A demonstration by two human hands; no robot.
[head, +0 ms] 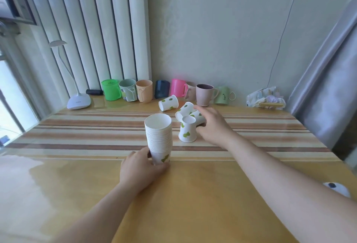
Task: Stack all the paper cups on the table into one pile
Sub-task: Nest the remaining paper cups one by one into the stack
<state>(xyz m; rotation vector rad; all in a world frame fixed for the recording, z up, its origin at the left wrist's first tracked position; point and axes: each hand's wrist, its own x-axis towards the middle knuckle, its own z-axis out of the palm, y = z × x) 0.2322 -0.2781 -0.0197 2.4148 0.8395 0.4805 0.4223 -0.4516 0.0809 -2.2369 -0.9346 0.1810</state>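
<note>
A tall pile of white paper cups [159,138] with green leaf prints stands upright in the middle of the table, and my left hand [142,169] grips its base. To its right an upside-down cup [187,131] stands on the striped cloth. Behind that one, two cups lie on their sides: one [185,110] to the left, and one [199,117] that my right hand [213,127] closes around. A further cup [168,103] lies on its side farther back.
A row of coloured plastic mugs [144,90] lines the wall at the back. A white desk lamp [78,102] stands back left, a crumpled packet [265,98] back right. A white object [337,188] lies near the right edge. The wooden table [193,194] reaches toward me.
</note>
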